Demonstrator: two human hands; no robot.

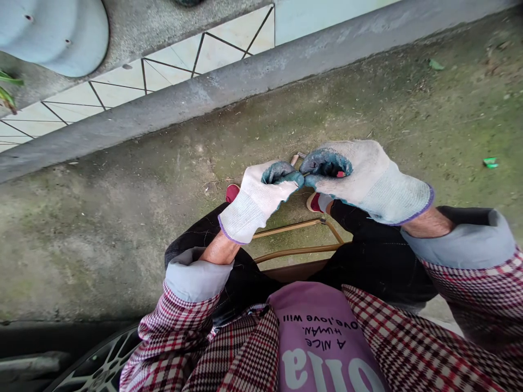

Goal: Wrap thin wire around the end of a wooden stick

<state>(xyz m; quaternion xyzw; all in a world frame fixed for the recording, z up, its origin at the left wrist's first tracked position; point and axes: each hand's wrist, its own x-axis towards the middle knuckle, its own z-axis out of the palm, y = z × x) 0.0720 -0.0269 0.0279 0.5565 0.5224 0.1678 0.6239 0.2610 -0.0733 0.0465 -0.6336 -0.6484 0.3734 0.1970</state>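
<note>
Both my hands wear white knit gloves with blue-green coated palms, and their fingertips meet in front of my knees. My left hand (272,188) is closed in a pinch, its thumb and fingers pressed together at the meeting point. My right hand (355,177) is curled and pinches at the same spot. A small red bit (340,174) shows inside its bent fingers. Just beyond the fingertips juts a small pale, narrow piece (295,159); whether it is held or lies on the ground behind, I cannot tell. The fingers hide whatever is between them.
Below my hands is a tan chair frame (300,251) between my legs. Stained concrete ground (122,228) surrounds me. A raised grey curb (175,111) with tiles runs beyond. A pale pot (57,38) stands upper left, a car wheel (106,365) lower left, a green wrapper (490,162) right.
</note>
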